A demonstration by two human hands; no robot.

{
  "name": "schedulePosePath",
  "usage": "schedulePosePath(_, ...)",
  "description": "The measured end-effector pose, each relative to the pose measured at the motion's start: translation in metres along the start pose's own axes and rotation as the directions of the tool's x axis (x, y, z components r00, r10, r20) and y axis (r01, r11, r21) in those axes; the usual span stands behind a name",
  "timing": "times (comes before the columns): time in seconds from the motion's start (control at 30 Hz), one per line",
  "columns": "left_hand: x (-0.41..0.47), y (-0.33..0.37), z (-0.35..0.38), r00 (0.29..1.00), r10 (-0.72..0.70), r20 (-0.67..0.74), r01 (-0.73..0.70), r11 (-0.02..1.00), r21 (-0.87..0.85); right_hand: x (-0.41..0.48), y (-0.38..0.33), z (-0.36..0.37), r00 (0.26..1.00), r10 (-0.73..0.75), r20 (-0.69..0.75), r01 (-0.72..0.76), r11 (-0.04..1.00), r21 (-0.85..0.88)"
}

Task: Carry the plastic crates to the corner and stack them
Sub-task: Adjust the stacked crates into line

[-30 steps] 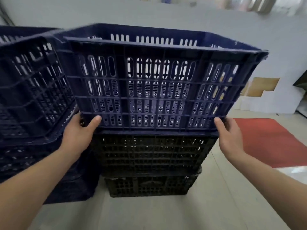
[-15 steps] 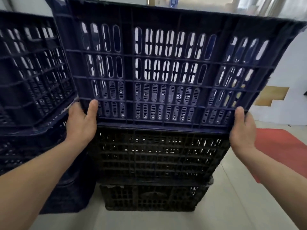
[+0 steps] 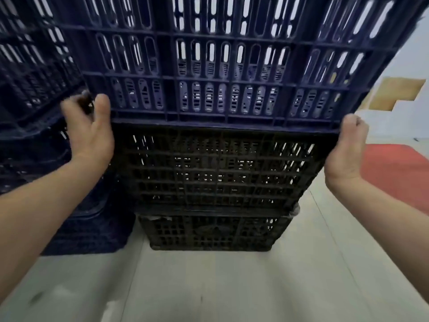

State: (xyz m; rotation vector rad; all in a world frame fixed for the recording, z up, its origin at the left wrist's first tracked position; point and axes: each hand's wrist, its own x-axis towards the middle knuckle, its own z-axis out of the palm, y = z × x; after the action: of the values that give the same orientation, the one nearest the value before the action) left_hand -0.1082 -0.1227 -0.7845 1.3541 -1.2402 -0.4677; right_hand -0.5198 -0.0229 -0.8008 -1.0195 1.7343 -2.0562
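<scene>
A dark blue slotted crate (image 3: 232,66) fills the top of the view, its base sitting on the upper black crate (image 3: 220,170). That one is stacked on a lower black crate (image 3: 209,233) standing on the floor. My left hand (image 3: 88,133) holds the blue crate's lower left corner, thumb on the front face and fingers round the side, slightly blurred. At the lower right corner, my right hand (image 3: 346,149) grips with its fingers curled behind the edge.
A second stack of dark blue crates (image 3: 34,77) stands tight against the left side. A red mat (image 3: 394,173) lies on the pale floor (image 3: 209,287) at the right. The white wall behind has a brown patch (image 3: 399,94).
The blue crate has come down level onto the black stack and now looms closer. Both hands stayed at its bottom corners; the right hand's fingers curled tighter.
</scene>
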Motion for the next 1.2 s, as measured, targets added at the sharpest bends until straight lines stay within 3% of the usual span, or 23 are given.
schedulePosePath(0.07, -0.021, -0.031, 0.0, 0.979, -0.197, 0.058, 0.2, 0.979, -0.045, -0.022, 0.033, -0.009, 0.993, 0.101, 0.068, -0.101, 0.995, -0.007)
schedulePosePath(0.13, -0.045, -0.066, 0.002, 0.906, -0.366, 0.212, 0.374, 0.927, 0.004, -0.047, 0.059, -0.016, 0.953, 0.233, 0.194, -0.212, 0.97, -0.121)
schedulePosePath(0.2, -0.06, -0.089, 0.005, 0.846, -0.425, 0.322, 0.429, 0.901, 0.064, -0.063, 0.082, -0.02, 0.89, 0.355, 0.285, -0.305, 0.93, -0.204)
schedulePosePath(0.3, -0.059, -0.112, 0.01, 0.792, -0.463, 0.398, 0.471, 0.878, 0.085, -0.068, 0.107, -0.025, 0.817, 0.497, 0.292, -0.413, 0.858, -0.306)
schedulePosePath(0.4, -0.063, -0.112, 0.014, 0.79, -0.473, 0.39, 0.481, 0.873, 0.084, -0.067, 0.12, -0.029, 0.768, 0.568, 0.296, -0.441, 0.804, -0.399)
schedulePosePath(0.6, -0.091, -0.121, 0.018, 0.878, -0.359, 0.316, 0.35, 0.933, 0.087, -0.063, 0.132, -0.036, 0.79, 0.519, 0.326, -0.452, 0.853, -0.262)
schedulePosePath(0.87, -0.103, -0.152, 0.007, 0.811, -0.394, 0.433, 0.382, 0.917, 0.119, -0.071, 0.137, -0.031, 0.821, 0.496, 0.282, -0.472, 0.868, -0.152)
schedulePosePath(1.2, -0.096, -0.156, 0.019, 0.869, -0.35, 0.349, 0.332, 0.936, 0.112, -0.082, 0.141, -0.032, 0.825, 0.478, 0.301, -0.465, 0.877, -0.118)
